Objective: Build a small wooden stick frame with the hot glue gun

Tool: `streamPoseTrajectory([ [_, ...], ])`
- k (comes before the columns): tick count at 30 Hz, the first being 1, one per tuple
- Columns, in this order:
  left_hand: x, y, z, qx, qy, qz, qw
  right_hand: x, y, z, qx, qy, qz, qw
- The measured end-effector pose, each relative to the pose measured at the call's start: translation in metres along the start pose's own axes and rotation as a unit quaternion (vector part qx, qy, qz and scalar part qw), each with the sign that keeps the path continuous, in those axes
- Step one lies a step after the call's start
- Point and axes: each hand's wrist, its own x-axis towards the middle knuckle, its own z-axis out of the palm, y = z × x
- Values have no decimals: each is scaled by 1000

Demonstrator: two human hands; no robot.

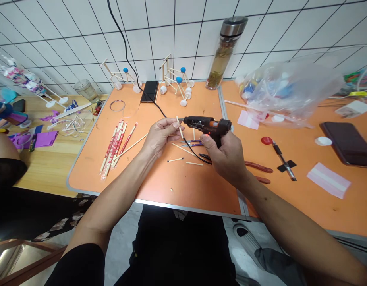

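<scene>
My left hand [160, 137] pinches a short wooden stick [179, 126], held nearly upright above the orange table [183, 186]. My right hand [225, 153] grips a black hot glue gun [207, 124] with an orange trigger. The gun's nozzle points left and sits right at the stick. A black cord runs from the gun across the table toward the wall. Under my hands lie several loose stick pieces [175, 160]. Left of them lies a bundle of wrapped chopsticks [116, 147].
Two stick models with blue balls [175, 80] and a phone [149, 91] stand at the back. A tall glass bottle [224, 53], a plastic bag [287, 91], red-handled pliers [257, 167], a craft knife [283, 161] and a dark tablet [348, 143] lie to the right. Another person's sleeve [6, 171] shows left.
</scene>
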Motion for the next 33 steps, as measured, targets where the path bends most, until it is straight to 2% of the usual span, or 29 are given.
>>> streamPoseTrajectory([
  [17, 0, 0, 0, -10, -7, 7, 1000, 0, 0, 0, 1, 1, -8, 1000],
  [33, 0, 1, 0, -14, 10, 4, 1000, 0, 0, 0, 9, -5, 0, 1000],
])
